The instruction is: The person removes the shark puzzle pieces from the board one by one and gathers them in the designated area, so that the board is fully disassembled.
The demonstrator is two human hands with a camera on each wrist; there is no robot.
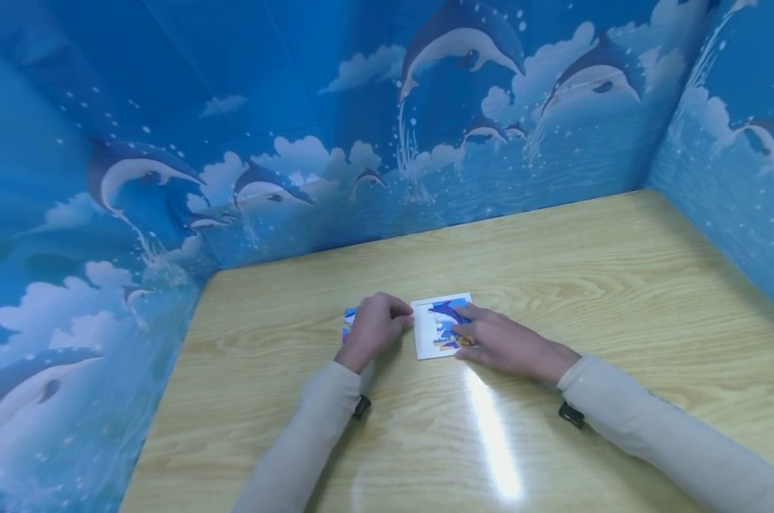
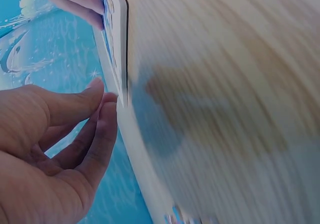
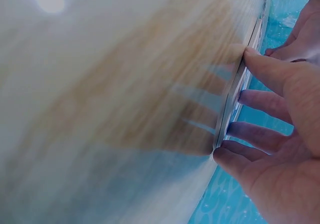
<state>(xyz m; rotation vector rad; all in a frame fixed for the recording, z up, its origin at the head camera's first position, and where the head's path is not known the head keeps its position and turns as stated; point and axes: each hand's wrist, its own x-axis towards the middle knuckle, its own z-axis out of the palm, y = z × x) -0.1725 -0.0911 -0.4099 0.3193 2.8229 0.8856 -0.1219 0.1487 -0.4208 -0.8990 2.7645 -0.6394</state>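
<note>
A square picture puzzle in a white tray (image 1: 424,335) lies on the table, showing a dolphin picture on its right part and bare white on its left. At the tray's left edge, my left hand (image 1: 378,326) has its thumb and fingertips drawn together, pinching at the rim; nothing else shows between them in the left wrist view. My right hand (image 1: 498,340) rests on the right side, with spread fingers on the picture and the thumb by the near edge. Several coloured puzzle pieces (image 1: 349,320) lie left of the tray, partly hidden behind my left hand.
The wood-grain tabletop (image 1: 284,427) extends around the puzzle, with a bright light reflection (image 1: 495,434) in front of it. Blue dolphin-print sheets (image 1: 335,178) stand along the table's back and sides.
</note>
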